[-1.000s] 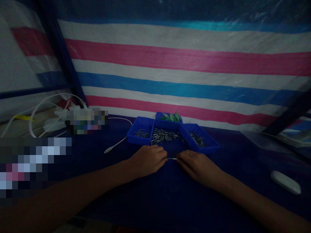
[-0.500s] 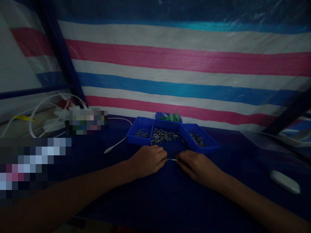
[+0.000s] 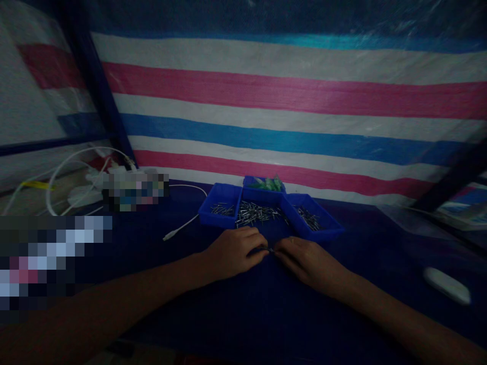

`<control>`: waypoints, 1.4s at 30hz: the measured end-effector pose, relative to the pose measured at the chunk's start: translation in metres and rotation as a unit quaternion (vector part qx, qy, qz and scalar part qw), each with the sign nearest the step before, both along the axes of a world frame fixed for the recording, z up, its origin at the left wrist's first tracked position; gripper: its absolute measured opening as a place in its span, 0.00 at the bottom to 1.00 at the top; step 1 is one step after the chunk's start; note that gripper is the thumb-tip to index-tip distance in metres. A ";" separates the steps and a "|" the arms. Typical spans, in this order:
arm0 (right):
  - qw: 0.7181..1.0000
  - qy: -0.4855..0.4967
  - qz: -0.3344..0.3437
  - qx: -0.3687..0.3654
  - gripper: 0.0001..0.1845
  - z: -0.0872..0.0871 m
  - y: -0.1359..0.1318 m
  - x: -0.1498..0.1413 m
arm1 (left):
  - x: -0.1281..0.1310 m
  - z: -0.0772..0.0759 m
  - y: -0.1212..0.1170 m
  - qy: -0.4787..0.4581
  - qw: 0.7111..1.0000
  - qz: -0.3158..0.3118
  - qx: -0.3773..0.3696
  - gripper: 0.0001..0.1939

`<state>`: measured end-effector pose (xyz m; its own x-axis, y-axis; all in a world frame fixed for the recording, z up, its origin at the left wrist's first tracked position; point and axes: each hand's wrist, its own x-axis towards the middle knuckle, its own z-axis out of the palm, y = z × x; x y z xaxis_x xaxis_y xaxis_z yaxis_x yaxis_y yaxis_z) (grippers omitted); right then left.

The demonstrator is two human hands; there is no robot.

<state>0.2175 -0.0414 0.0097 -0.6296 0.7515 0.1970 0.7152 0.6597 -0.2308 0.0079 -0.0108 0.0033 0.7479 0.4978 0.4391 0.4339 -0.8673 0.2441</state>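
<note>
My left hand (image 3: 238, 251) and my right hand (image 3: 306, 258) meet almost fingertip to fingertip above the dark blue table. Between them shows a thin, short metal pin (image 3: 270, 249), pinched by the fingers of both hands. Its ends are hidden inside the fingers, and the dim light blurs its details. Just beyond the hands lies a loose pile of similar metal pins (image 3: 258, 213). A blue tray (image 3: 218, 219) on the left and another blue tray (image 3: 323, 234) on the right hold more of these small metal pieces.
Behind the pile stands a third blue tray (image 3: 264, 191) with green plastic packets (image 3: 270, 183). A white cable (image 3: 173, 234) lies to the left, near more wires and plugs. At the right rests a white rounded object (image 3: 447, 285). Striped sheeting (image 3: 285, 96) hangs at the back.
My left hand has shifted slightly right, closing the gap to my right hand, so less of the pin shows. My right hand has barely moved.
</note>
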 end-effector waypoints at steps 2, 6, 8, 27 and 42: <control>0.999 0.032 0.001 -0.033 0.08 0.002 -0.001 -0.002 | 0.001 0.000 0.000 -0.016 1.000 -0.016 -0.008 0.07; 0.993 0.085 0.002 -0.087 0.08 0.005 -0.003 -0.005 | 0.001 0.000 0.000 -0.036 0.998 -0.047 -0.026 0.07; 0.990 0.098 0.008 -0.099 0.08 0.004 -0.004 -0.006 | 0.001 0.001 -0.001 -0.044 0.996 -0.064 -0.037 0.07; 0.999 0.042 0.009 -0.029 0.09 0.006 -0.003 -0.003 | 0.001 0.001 -0.002 0.026 0.999 0.007 -0.027 0.04; 0.999 0.000 -0.012 0.030 0.09 0.002 0.002 0.003 | -0.002 0.002 -0.001 0.076 0.996 0.033 0.027 0.08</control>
